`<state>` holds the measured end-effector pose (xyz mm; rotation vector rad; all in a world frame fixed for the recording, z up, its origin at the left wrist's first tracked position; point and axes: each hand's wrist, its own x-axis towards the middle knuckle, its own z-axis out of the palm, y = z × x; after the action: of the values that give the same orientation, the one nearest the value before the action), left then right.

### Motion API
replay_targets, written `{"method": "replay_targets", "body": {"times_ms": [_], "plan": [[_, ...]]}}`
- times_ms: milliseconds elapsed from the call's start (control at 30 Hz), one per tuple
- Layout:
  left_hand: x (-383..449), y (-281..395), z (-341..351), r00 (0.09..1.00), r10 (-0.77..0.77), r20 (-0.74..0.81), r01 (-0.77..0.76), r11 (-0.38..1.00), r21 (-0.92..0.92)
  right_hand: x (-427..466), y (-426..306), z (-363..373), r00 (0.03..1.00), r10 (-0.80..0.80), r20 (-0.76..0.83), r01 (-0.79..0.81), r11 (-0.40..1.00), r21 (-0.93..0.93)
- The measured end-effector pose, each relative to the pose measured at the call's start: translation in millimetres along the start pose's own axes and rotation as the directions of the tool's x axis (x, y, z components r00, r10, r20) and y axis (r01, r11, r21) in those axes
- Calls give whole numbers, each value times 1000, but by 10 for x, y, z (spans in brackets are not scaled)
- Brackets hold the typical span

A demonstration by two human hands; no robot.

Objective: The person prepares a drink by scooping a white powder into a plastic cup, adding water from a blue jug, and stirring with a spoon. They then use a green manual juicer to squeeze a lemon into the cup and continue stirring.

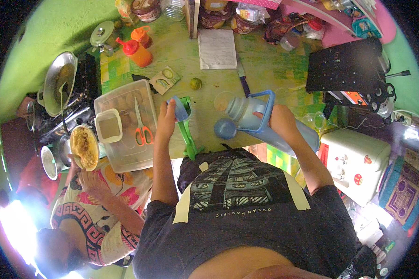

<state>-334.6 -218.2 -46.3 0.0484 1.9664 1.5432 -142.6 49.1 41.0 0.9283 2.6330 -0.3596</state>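
My right hand [282, 122] grips the handle of a large translucent blue water jug [282, 130], tilted with its mouth to the left. The jug's mouth is uncovered. A round blue cap [225, 128] is beside its neck; whether it is attached, I cannot tell. In my left hand [166, 122] is a blue plastic lid [181, 108], held by its edge. Right by that hand, a green plastic utensil [186, 136] lies on the table, partly hidden by the lid. A clear cup [226, 101] stands near the jug's mouth. Farther back are a green lime [196, 83] and a knife [243, 81].
Left of me, a lidded plastic box [125, 157] carries orange-handled scissors [143, 129] and a small square tub [108, 126]. Another person's hand [92, 183] is near a bowl of yellow food [84, 148]. Two orange squeeze bottles [136, 50] and a notebook [217, 48] stand or lie behind.
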Motion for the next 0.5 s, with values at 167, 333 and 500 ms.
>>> {"method": "replay_targets", "body": {"times_ms": [167,333,500], "plan": [[-44,10,11,998,18,-63,-17,1000,10,12,-23,-12,1000,-3,-6,3,1000,-13],[8,-68,-24,1000,-1,-11,1,1000,2,26,-28,-30,997,-53,-61,53,999,-1],[19,-107,-50,1000,-18,-3,18,1000,18,71,0,5,999,-35,-23,35,999,-19]]}}
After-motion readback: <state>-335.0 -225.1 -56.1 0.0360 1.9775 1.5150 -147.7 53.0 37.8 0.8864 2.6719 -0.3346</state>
